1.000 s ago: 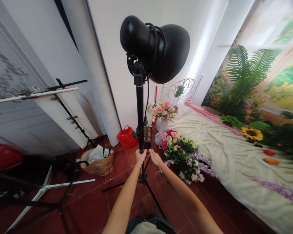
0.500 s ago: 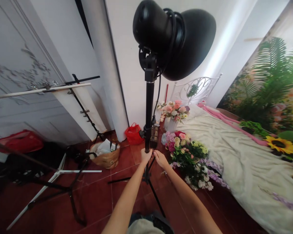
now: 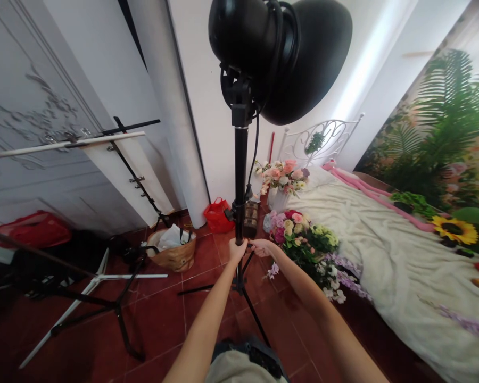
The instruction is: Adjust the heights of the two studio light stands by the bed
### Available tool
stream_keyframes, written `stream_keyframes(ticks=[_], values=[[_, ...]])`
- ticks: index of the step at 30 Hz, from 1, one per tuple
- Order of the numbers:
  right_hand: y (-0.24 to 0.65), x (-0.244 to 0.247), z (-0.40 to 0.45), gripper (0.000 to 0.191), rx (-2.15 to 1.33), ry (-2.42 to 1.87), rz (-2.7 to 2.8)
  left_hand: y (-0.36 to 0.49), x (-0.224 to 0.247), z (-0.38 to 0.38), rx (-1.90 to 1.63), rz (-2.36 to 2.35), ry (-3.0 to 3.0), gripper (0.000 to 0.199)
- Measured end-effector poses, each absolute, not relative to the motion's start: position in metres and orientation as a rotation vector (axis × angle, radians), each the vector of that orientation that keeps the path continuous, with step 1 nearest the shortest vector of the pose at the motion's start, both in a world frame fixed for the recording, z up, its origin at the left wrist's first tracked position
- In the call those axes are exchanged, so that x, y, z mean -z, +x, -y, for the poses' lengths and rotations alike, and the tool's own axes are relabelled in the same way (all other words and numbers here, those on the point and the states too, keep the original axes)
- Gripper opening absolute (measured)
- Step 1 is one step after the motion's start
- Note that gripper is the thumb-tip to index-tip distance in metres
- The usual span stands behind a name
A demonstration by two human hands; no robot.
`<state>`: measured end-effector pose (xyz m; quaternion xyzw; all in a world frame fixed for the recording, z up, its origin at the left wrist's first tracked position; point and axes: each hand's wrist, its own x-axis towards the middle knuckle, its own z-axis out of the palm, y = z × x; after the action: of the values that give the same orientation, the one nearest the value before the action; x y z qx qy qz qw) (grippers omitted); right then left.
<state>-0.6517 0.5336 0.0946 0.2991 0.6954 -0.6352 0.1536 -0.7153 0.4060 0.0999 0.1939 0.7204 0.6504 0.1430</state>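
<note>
A black light stand [image 3: 240, 165] rises upright in front of me, with a black studio light [image 3: 307, 58] and its wide reflector on top. My left hand [image 3: 237, 250] is wrapped round the lower pole. Just right of it, my right hand [image 3: 262, 247] has its fingers pinched at a small part on the pole's side, which looks like a locking knob and is mostly hidden by the fingers. A cable [image 3: 256, 146] hangs from the lamp along the pole, its end near a collar above my hands. The stand's legs [image 3: 252, 308] are spread on the floor.
To the right are flower bunches [image 3: 293, 229] and a bed with a cream blanket [image 3: 387, 255]. Behind the stand sits a red bag [image 3: 219, 215]. A woven basket [image 3: 175, 255] and another stand with white legs [image 3: 83, 295] are at left. The floor is red tile [image 3: 163, 330].
My right hand has turned at the pole, its wrist and elbow swinging outward to the right. The left hand keeps its hold. The lamp sits slightly higher and further left in view.
</note>
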Motion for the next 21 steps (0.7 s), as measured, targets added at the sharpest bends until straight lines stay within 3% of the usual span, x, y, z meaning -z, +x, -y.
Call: stream_keyframes(ticks=[6, 13, 16, 21], values=[[-0.653, -0.102, -0.533, 0.043, 1.644, 0.859, -2.03, -0.716, -0.097, -0.406, -1.867, -2.075, 0.596, 0.019], [-0.639, -0.105, -0.504, 0.044, 1.315, 1.041, -2.648, -0.716, -0.097, -0.405, -1.902, -2.055, 0.608, 0.024], [-0.629, -0.105, -0.498, 0.04, 0.966, 0.92, -3.033, -0.716, -0.098, -0.404, -1.91, -2.055, 0.612, 0.023], [-0.624, -0.1, -0.498, 0.034, 0.839, 0.745, -3.16, -0.717, -0.098, -0.404, -1.903, -2.046, 0.591, 0.018]])
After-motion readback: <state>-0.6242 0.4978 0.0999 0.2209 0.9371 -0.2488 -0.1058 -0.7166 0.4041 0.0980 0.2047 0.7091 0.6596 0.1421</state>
